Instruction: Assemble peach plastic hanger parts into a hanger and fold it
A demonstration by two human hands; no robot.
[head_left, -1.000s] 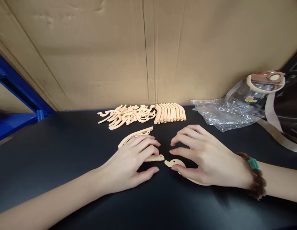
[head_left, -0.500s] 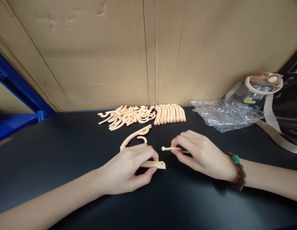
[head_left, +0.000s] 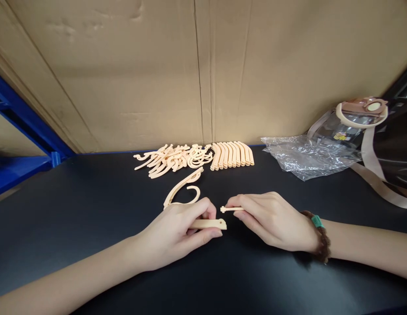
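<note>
My left hand (head_left: pixel 187 232) pinches a beige plastic hanger arm (head_left: pixel 208 224) between thumb and fingers; the end with a small round hole points right. My right hand (head_left: pixel 269 221) is closed on a thin beige hanger hook (head_left: pixel 232 209), whose pegged end sticks out left, close to the arm's holed end but apart from it. Most of the hook is hidden by my fingers. Just beyond my left hand lies a folded beige hanger (head_left: pixel 180 187) with its curved hook showing, partly covered by the hand.
Behind, a loose heap of beige hanger parts (head_left: pixel 170 159) sits beside a neat row of curved arms (head_left: pixel 232 155). Crinkled clear plastic bags (head_left: pixel 298 153) and a strapped bottle (head_left: pixel 357 124) are at the right. Cardboard (head_left: pixel 124 78) closes off the back of the black table (head_left: pixel 75 192).
My right hand has moved slightly left and lower, turning the hook so its pegged end lies straighter. My left hand stays nearly in place, still pinching the arm.
</note>
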